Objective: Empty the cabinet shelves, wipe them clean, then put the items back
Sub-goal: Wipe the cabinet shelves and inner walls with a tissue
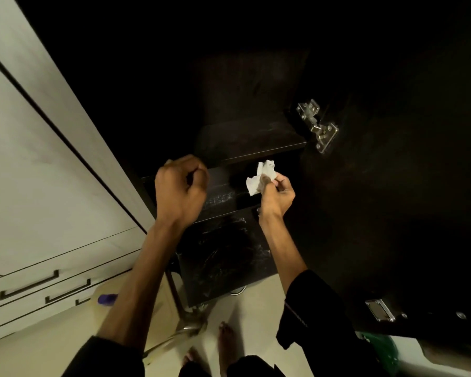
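Note:
I look down into a dark open cabinet with several bare shelves (250,137). My right hand (278,193) pinches a crumpled white tissue (261,176) in front of the middle shelf (220,197). My left hand (181,189) is curled into a fist at the left front edge of that shelf, and I cannot see anything in it. The lowest shelf (223,257) shows pale wipe streaks. No items stand on the shelves that I can see.
The dark cabinet door (392,186) stands open on the right, with metal hinges (317,125). White drawers with dark handles (29,288) are on the left. A purple-capped object (108,299) lies on the floor by the drawers. My bare feet (225,338) stand on the pale floor.

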